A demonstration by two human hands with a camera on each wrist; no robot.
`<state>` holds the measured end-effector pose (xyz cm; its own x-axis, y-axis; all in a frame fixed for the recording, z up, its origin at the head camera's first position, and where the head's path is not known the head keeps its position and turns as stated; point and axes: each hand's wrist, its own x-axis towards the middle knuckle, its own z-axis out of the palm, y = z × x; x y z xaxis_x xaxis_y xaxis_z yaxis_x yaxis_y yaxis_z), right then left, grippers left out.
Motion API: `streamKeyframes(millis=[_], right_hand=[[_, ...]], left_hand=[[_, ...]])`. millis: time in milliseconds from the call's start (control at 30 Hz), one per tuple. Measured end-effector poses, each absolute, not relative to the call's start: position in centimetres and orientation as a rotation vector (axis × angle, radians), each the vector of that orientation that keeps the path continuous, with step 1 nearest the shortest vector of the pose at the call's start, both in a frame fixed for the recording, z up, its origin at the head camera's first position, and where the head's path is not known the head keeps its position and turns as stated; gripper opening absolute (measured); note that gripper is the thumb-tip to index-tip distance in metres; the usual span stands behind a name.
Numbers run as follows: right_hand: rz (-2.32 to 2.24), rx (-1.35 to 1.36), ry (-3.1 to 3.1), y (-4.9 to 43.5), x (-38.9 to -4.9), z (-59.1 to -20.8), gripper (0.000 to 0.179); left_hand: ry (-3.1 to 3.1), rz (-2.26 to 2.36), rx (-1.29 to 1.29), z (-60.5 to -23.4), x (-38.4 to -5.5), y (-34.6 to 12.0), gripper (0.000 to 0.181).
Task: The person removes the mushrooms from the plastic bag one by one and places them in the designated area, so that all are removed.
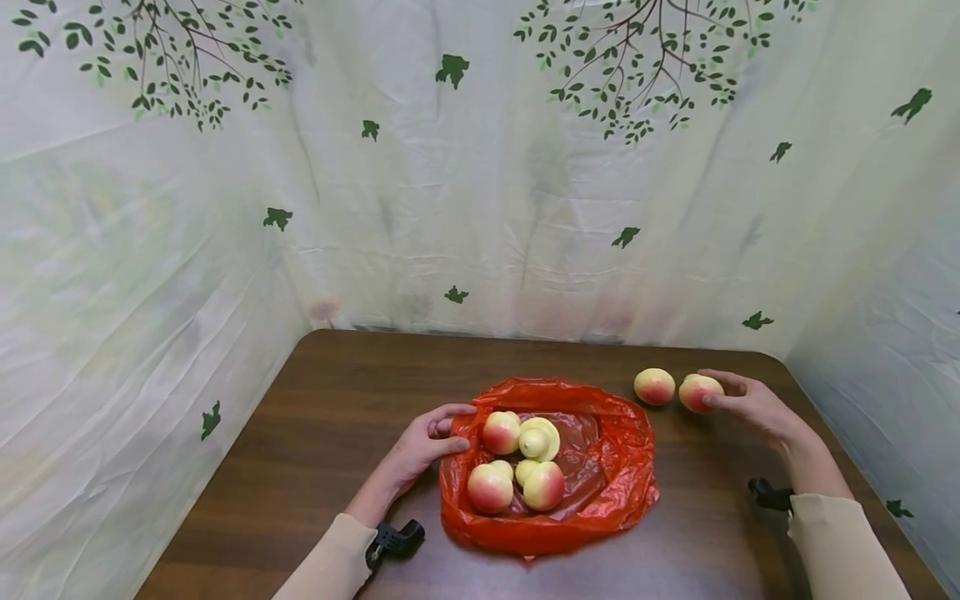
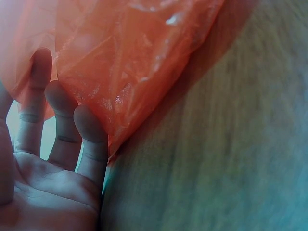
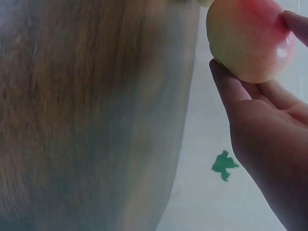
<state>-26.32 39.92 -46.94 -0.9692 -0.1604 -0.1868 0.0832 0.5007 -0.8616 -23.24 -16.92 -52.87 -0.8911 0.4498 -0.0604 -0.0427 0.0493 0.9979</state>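
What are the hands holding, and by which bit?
The right hand holds a pink-and-yellow fruit by its right side. The left hand touches the left edge of the red bag; I can't tell whether it pinches it.

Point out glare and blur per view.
Head: shiny highlights on the red bag, pale sheen on the near tabletop; left wrist: left hand shaded, bag washed out at upper left, tabletop blurred; right wrist: bright glint on the held fruit, tabletop soft.
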Motion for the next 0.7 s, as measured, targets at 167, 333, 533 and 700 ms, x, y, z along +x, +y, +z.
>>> streamKeyframes(millis=[167,333,533,700], right_hand=[[-1.464,-0.080,2.466,40.2,-26.8,-47.4,0.076],[-1.454,-0.086,2.442,40.3,-27.3,-47.8,0.077],[-1.436,-0.098,2.424,40.5,-27.7,-48.1,0.078],[-1.478,-0.107,2.374,40.7,-27.9,-48.4,0.078]], left_hand=[[1.977,1.905,0.403,-52.7,-23.2,-16.9,0.054],[1.973,1.912,0.407,-52.6,-23.1,-16.9,0.053],[1.963,1.922,0.409,-52.6,-23.0,-16.9,0.053],[1.958,1.926,0.407,-52.6,-23.0,-16.9,0.053]])
